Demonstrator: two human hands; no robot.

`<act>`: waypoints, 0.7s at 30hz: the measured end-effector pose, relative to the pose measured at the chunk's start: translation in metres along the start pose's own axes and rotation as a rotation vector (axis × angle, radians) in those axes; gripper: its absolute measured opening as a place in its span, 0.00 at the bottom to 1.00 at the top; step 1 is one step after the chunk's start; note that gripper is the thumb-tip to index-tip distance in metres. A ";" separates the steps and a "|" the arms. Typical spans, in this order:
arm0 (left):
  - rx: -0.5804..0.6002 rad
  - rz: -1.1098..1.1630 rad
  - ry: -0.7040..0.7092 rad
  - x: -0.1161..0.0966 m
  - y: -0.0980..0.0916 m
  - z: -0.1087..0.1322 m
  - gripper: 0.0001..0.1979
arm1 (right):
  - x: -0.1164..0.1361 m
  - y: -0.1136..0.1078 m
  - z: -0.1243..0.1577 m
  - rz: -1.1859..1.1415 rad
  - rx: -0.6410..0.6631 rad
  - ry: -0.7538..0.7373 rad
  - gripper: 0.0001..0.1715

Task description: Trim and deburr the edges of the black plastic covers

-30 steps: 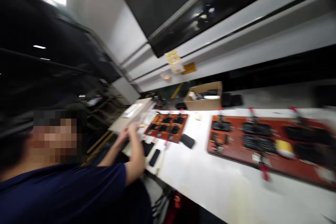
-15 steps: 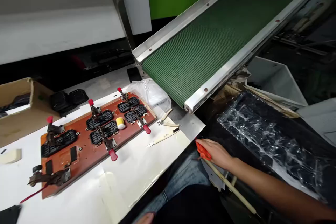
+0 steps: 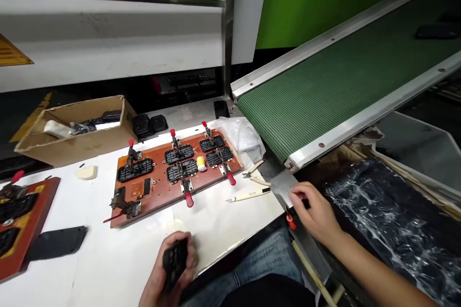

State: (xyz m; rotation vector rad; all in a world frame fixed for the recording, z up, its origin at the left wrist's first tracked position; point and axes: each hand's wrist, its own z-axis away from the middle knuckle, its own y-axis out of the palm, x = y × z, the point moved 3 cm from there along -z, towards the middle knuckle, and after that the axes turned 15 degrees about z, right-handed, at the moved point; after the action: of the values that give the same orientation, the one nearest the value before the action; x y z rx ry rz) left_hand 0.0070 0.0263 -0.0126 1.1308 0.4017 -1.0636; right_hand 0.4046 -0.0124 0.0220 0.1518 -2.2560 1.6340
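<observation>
My left hand (image 3: 169, 266) is closed around a black ribbed plastic part (image 3: 175, 263), held upright near the table's front edge. My right hand (image 3: 313, 208) is by the table's right corner, thumb and curved fingers apart with nothing visible between them. Just below it, a red-handled tool (image 3: 291, 221) hangs at the table edge; its kind is unclear. A reddish-brown fixture board (image 3: 162, 201) carries several black plastic parts (image 3: 182, 170) under red-tipped toggle clamps (image 3: 189, 199). A craft knife (image 3: 248, 195) and nippers (image 3: 257, 178) lie right of the board.
A green conveyor belt (image 3: 306, 100) slopes up to the right. At the back left stands a cardboard box (image 3: 82, 139). Another fixture board (image 3: 36, 211) lies at far left, beside a flat black part (image 3: 57, 242). Plastic-wrapped black parts (image 3: 382, 220) are on my right.
My right hand has let go of the red-handled tool and moved up and right. My left hand has come into view with the black part. The view has swung left.
</observation>
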 end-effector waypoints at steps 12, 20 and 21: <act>0.210 0.281 0.145 0.018 -0.012 -0.020 0.39 | 0.057 0.081 -0.140 0.024 0.059 -0.164 0.12; 0.175 0.037 0.000 0.019 0.018 -0.014 0.27 | 0.110 0.032 -0.044 -0.631 0.404 -0.043 0.15; 0.214 -0.011 -0.003 0.016 0.028 -0.012 0.33 | 0.121 0.033 -0.034 -0.725 0.498 -0.036 0.14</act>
State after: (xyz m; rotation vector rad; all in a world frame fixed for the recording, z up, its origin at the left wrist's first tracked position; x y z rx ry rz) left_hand 0.0410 0.0298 -0.0141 1.3174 0.2969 -1.1368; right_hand 0.2899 0.0439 0.0430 0.9924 -1.4763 1.6996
